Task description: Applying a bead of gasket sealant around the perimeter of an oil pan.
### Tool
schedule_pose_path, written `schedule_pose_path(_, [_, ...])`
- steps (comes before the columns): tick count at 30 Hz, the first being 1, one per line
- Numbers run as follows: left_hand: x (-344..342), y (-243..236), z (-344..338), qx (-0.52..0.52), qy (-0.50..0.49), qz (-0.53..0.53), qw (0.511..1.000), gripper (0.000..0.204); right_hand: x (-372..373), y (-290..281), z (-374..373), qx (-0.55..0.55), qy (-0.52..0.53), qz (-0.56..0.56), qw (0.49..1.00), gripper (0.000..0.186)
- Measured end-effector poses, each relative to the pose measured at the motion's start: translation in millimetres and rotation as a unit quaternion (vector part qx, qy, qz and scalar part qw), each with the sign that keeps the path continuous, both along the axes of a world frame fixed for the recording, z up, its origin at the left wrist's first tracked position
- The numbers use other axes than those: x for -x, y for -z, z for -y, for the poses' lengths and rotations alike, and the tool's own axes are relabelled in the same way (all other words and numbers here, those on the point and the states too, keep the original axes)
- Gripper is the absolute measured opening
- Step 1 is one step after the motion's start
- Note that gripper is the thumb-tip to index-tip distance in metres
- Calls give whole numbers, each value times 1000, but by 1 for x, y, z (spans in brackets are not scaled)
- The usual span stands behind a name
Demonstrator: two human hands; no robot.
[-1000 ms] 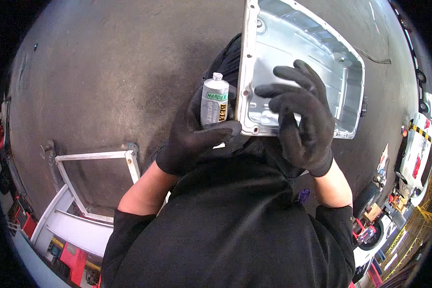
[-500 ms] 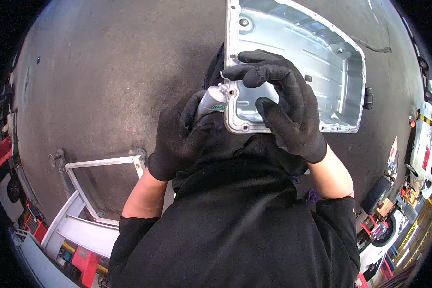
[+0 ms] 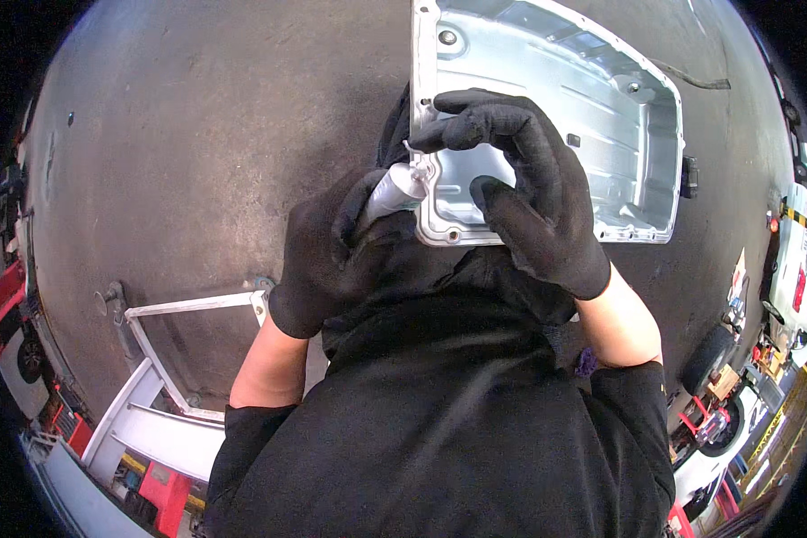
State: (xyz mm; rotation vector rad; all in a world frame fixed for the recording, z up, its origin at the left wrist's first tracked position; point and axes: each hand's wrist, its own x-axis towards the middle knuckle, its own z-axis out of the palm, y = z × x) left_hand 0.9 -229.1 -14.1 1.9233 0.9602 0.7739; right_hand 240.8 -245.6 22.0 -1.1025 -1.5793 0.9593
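Note:
A silver metal oil pan [image 3: 529, 90] lies open side up in front of me, right of centre. Its flat flange has bolt holes. My left hand [image 3: 327, 251], in a black work glove, is wrapped round a pale sealant tube [image 3: 393, 195]. The tube's nozzle end is at the pan's left flange, near the front corner. My right hand [image 3: 547, 197], gloved alike, arches over that corner with thumb and fingers apart. Its index fingertip is at the flange just above the nozzle, by a small grey smear of what looks like sealant. Nothing is visible between thumb and fingers.
A white metal frame [image 3: 197, 305] stands on the dark floor at left. White cars [image 3: 791, 260], a loose tyre [image 3: 707, 359] and assorted workshop items line the right side. A dark strip [image 3: 699, 81] lies on the floor beyond the pan.
The tube has turned a little in my left hand, and its green print no longer shows. My right hand and the pan's near-left edge sit slightly further left in view.

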Motion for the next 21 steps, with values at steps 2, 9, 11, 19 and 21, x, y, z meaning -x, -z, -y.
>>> schedule_pose_path(2, [2, -1, -3, -11, 8, -1, 1000, 43, -2, 1, -2, -22, -3, 19, 1000, 46])
schedule_pose_path(9, [7, -4, -12, 24, 58, -2, 998, 44, -5, 0, -2, -17, -24, 45, 999, 45])
schedule_pose_path(11, [7, -6, -12, 36, 56, -2, 998, 45, -5, -1, -2, -26, -23, 46, 998, 45])
schedule_pose_path(19, [8, -3, -11, 77, 54, 18, 995, 47, -1, 1, 1, 21, -16, -32, 999, 47])
schedule_pose_path(21, [10, -1, -9, 77, 51, 18, 996, 48, -1, 1, 0, 11, -20, -33, 999, 47])
